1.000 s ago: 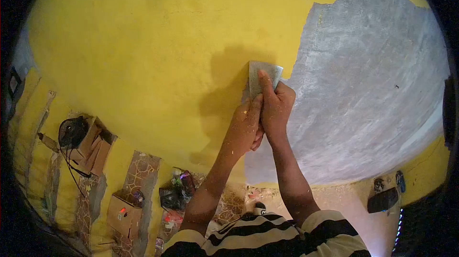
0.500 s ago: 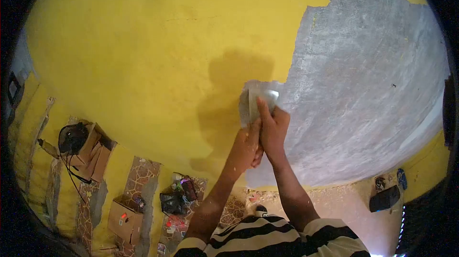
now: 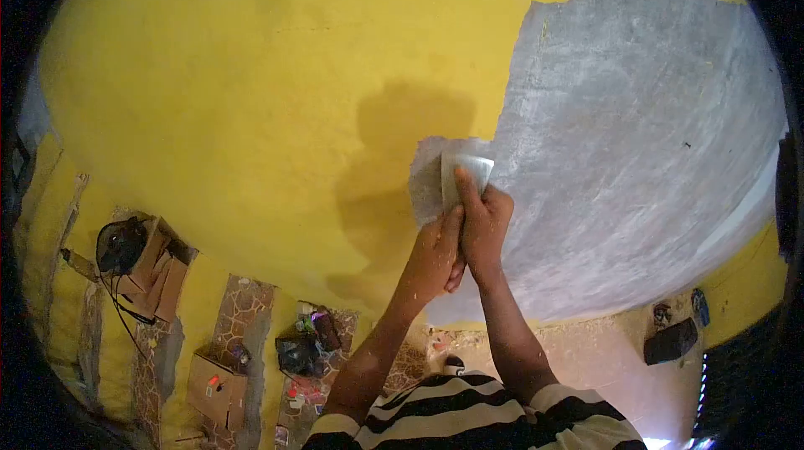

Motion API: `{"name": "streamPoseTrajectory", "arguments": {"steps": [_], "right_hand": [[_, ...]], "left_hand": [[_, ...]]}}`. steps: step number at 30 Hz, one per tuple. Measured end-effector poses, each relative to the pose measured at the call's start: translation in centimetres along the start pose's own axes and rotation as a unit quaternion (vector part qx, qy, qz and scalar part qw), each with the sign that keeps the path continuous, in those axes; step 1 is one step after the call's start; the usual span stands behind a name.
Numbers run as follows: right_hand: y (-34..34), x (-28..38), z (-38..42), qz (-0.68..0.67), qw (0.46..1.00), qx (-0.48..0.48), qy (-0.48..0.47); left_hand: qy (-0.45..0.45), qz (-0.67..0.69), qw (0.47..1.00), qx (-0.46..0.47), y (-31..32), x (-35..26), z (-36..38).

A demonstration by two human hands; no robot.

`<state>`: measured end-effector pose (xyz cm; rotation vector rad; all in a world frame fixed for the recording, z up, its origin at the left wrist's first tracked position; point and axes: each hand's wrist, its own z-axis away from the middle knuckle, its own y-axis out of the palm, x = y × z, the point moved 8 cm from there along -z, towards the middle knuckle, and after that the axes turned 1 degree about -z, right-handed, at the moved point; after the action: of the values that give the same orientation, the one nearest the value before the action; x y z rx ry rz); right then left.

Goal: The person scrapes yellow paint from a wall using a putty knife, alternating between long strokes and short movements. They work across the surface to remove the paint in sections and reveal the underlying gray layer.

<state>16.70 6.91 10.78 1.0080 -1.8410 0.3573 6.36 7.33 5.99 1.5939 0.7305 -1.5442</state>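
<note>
Both my hands are together on a flat metal scraper (image 3: pixel 476 169), in front of the wall. My right hand (image 3: pixel 486 228) wraps its handle, with one finger stretched along the blade. Close against it, my left hand (image 3: pixel 435 253) is closed round the lower handle, which the fingers mostly hide. The blade lies over a small grey bare patch (image 3: pixel 425 178) beside yellow paint (image 3: pixel 209 115). To the right spreads a large grey area (image 3: pixel 628 132) with a ragged upper edge.
At the lower left are a cardboard box (image 3: pixel 172 282) with a black fan-like object (image 3: pixel 121 246), another open box (image 3: pixel 216 391) and a black bag (image 3: pixel 300 355). A dark case (image 3: pixel 671 341) sits at the lower right.
The scraper blade has shifted slightly right against the wall and its face shows more clearly. Both hands still hold it, and the whole view has moved a little.
</note>
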Motion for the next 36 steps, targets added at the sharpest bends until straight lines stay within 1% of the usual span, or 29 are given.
{"name": "streamPoseTrajectory", "arguments": {"steps": [1,2,3,5,7,8,9,11,12,13,14,15,16,17,19,20,22,23,24,25,26,27,29,30,31,32,34,35,36], "right_hand": [[0.2,0.4,-0.2,0.022,1.0,0.015,-0.002],[0.6,0.8,-0.6,-0.046,0.999,0.003,0.008],[0.5,0.7,-0.6,-0.047,0.999,0.002,0.009],[0.5,0.5,-0.8,-0.024,1.0,0.009,-0.007],[-0.2,-1.3,0.4,-0.013,1.0,0.008,-0.013],[-0.6,-2.1,0.7,-0.003,1.0,0.007,-0.017],[-0.7,-1.5,0.3,-0.004,1.0,0.007,-0.019],[-1.1,0.0,-0.3,0.072,0.997,0.002,-0.021],[-0.7,2.0,-1.1,0.025,1.0,-0.009,-0.002],[-0.6,2.9,-1.9,0.025,1.0,-0.007,-0.001],[-0.5,3.5,-2.8,0.007,1.0,0.002,0.006],[-0.5,3.7,-3.2,-0.011,1.0,0.01,0.012],[-0.5,3.9,-3.1,-0.007,1.0,0.013,0.009],[-0.8,3.5,-2.7,-0.007,1.0,0.013,0.006],[-1.7,0.2,-1.1,0.085,0.996,0.022,0.031],[-1.9,-0.7,-0.1,0.065,0.998,0.008,-0.014],[-2.4,-3.1,0.2,0.093,0.996,0.012,-0.007],[-2.7,-4.0,0.5,0.121,0.992,0.019,0.002],[-2.1,-1.0,-0.1,0.087,0.995,0.031,0.027],[-1.6,0.9,-0.9,0.09,0.995,0.03,0.033],[-1.1,2.4,-1.7,0.047,0.998,0.025,0.03],[-0.9,3.1,-2.3,0.003,0.999,0.02,0.026],[-0.9,2.6,-2.5,0.011,1.0,0.023,0.018],[-1.1,2.0,-2.0,0.034,0.999,0.025,0.015],[-1.2,1.2,-1.5,0.056,0.998,0.028,0.012],[-1.2,0.1,-0.7,0.055,0.998,0.028,0.009],[-1.3,-1.5,0.6,0.001,1.0,0.006,0.027],[-1.3,-2.0,0.3,0.002,1.0,0.005,0.028],[-0.9,-0.7,-0.5,0.021,1.0,0.017,0.002]], "left_hand": [[0.003,0.001,1.0,0.001,-0.1,0.0,0.0],[-0.001,0.001,1.0,0.001,-0.1,-0.3,0.1],[0.014,0.004,1.0,0.007,0.1,-1.5,0.2],[0.032,0.006,0.999,0.016,0.4,-2.0,0.3],[-0.012,-0.001,1.0,-0.007,0.1,0.0,0.4],[-0.009,-0.002,1.0,-0.006,0.2,0.4,0.3],[-0.012,0.012,1.0,-0.001,0.6,0.6,0.3],[-0.019,0.031,0.999,0.0,1.0,0.5,0.1],[0.013,0.022,1.0,0.006,1.4,-1.7,-0.2],[0.047,0.011,0.999,0.012,1.8,-3.3,-0.5],[0.048,0.012,0.999,0.011,1.9,-3.7,-0.8],[0.069,0.019,0.997,0.017,2.0,-4.3,-0.9],[0.091,0.027,0.995,0.024,2.3,-4.9,-1.0],[0.094,0.027,0.995,0.025,2.4,-4.3,-0.9],[0.038,-0.002,0.999,-0.007,1.9,-0.8,-0.4],[0.039,-0.004,0.999,-0.005,1.8,0.5,-0.3],[-0.006,0.015,1.0,0.009,1.7,3.0,-0.1],[-0.012,0.015,1.0,0.012,1.8,3.0,-0.3],[0.005,0.019,1.0,0.009,1.9,1.6,-0.5],[0.023,0.023,0.999,0.006,2.1,0.0,-0.7],[0.023,0.04,0.999,0.003,2.4,-1.9,-0.6],[0.021,0.042,0.999,0.004,2.5,-2.4,-0.6],[0.018,0.044,0.999,0.004,2.5,-3.0,-0.6],[0.02,0.044,0.999,0.004,2.4,-2.5,-0.5],[0.004,0.035,0.999,0.004,2.3,-1.0,-0.1],[-0.012,0.026,1.0,0.003,2.1,0.3,0.1],[-0.018,0.024,1.0,0.001,1.5,1.5,0.0],[-0.027,0.022,0.999,-0.001,1.3,2.0,0.0],[-0.032,0.021,0.999,0.0,1.2,1.3,0.0]]}}
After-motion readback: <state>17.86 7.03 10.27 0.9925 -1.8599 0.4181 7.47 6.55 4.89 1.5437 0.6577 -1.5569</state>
